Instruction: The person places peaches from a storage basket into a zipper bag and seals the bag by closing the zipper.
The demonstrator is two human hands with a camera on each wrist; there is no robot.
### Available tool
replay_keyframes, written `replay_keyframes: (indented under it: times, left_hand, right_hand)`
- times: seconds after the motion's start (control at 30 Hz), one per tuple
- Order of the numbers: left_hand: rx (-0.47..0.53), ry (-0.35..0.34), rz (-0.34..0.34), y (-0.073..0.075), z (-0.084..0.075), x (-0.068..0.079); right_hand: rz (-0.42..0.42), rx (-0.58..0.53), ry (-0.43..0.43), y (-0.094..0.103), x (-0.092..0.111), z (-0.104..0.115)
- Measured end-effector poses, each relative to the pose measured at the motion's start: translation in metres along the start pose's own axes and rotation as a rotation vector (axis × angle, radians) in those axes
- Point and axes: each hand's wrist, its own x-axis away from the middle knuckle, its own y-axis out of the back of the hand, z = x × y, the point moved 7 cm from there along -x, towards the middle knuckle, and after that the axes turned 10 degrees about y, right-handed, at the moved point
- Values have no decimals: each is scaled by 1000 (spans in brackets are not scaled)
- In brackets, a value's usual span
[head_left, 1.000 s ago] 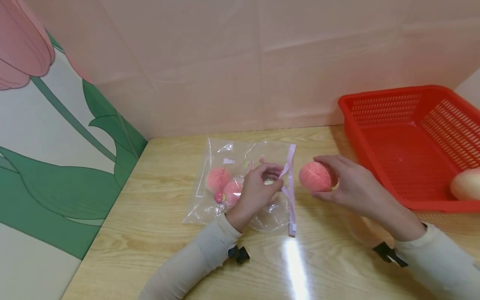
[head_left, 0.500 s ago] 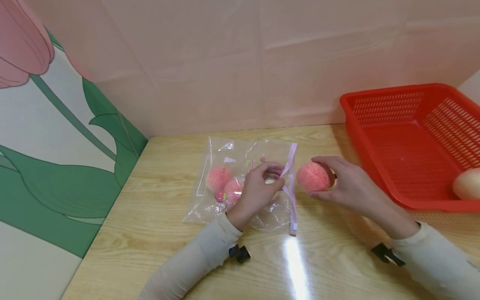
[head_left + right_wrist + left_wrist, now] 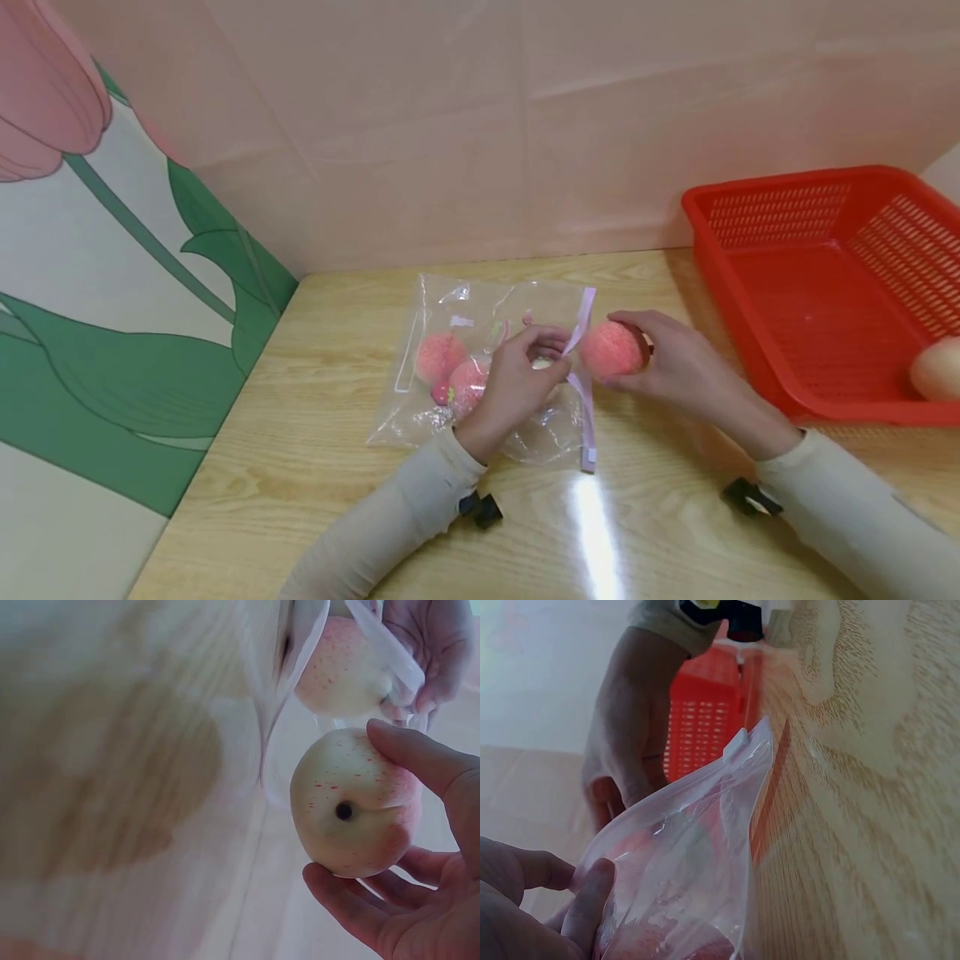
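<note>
My left hand (image 3: 517, 379) pinches the lilac mouth edge of a clear slider zip bag (image 3: 480, 296) lying on the table. Its mouth gapes toward the right. Inside lie a pink peach (image 3: 440, 358) and another peach (image 3: 468, 383) partly behind my left wrist; the right wrist view shows a speckled peach (image 3: 341, 671) just within the opening. With thumb and fingers around its sides, my right hand (image 3: 686, 367) holds a peach (image 3: 352, 810), cream and pink with a dark stem hole. In the head view this peach (image 3: 611, 350) overlaps the bag's mouth strip.
To the right stands a red plastic basket (image 3: 738, 308) with slotted walls, holding a pale peach (image 3: 939, 369) near its front. A pink covering (image 3: 420, 167) rises behind the wooden table (image 3: 300, 417). The bag's white slider (image 3: 591, 456) sits at the strip's near end.
My right hand has carried the peach leftward, from beside the bag to its mouth. The left hand keeps its grip on the bag edge, almost unmoved.
</note>
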Motion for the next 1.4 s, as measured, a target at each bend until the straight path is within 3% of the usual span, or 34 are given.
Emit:
replay_keyframes:
  times: [0.53, 1.0, 1.4]
  left_hand:
    - [26, -10, -30, 6, 4, -3]
    - [24, 26, -59, 10, 4, -1]
    - [27, 24, -19, 0, 3, 1]
  right_hand:
    - [47, -41, 35, -21, -26, 14]
    - [92, -84, 45, -33, -26, 20]
    - [153, -103, 92, -33, -13, 17]
